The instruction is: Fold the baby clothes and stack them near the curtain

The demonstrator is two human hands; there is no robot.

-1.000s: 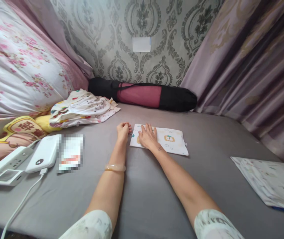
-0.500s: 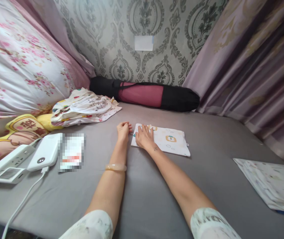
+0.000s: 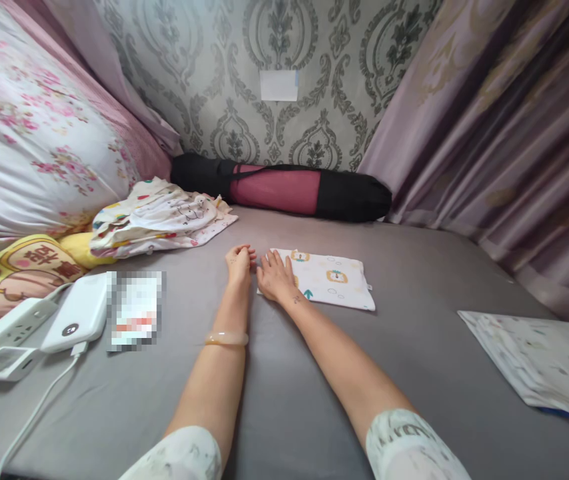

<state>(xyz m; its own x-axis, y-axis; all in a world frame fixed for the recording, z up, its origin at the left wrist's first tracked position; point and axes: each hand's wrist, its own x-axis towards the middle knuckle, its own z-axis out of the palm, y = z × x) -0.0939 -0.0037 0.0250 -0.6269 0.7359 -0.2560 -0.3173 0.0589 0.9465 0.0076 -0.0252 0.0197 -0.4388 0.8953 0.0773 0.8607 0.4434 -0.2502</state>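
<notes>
A folded white cloth (image 3: pixel 349 287) printed with orange lion faces lies flat on the grey sheet (image 3: pixel 284 373) in front of me. My right hand (image 3: pixel 276 276) rests palm down over its left end, fingers stretched and slightly spread. Just left of the cloth, my left hand (image 3: pixel 239 264) lies on its side with the fingers curled in; I see nothing held in it. A pale bangle (image 3: pixel 226 339) circles my left forearm.
At the left are a heap of printed cloths (image 3: pixel 164 217), a white power bank (image 3: pixel 77 313) with a cable, a power strip (image 3: pixel 9 330) and a yellow cushion (image 3: pixel 34 267). A black and pink roll bag (image 3: pixel 277 190) lies along the wall. Folded fabric (image 3: pixel 539 360) sits at the right.
My right hand has slid a little left along the cloth, uncovering a green arrow print. My left hand stays curled beside it. The whole view has shifted slightly.
</notes>
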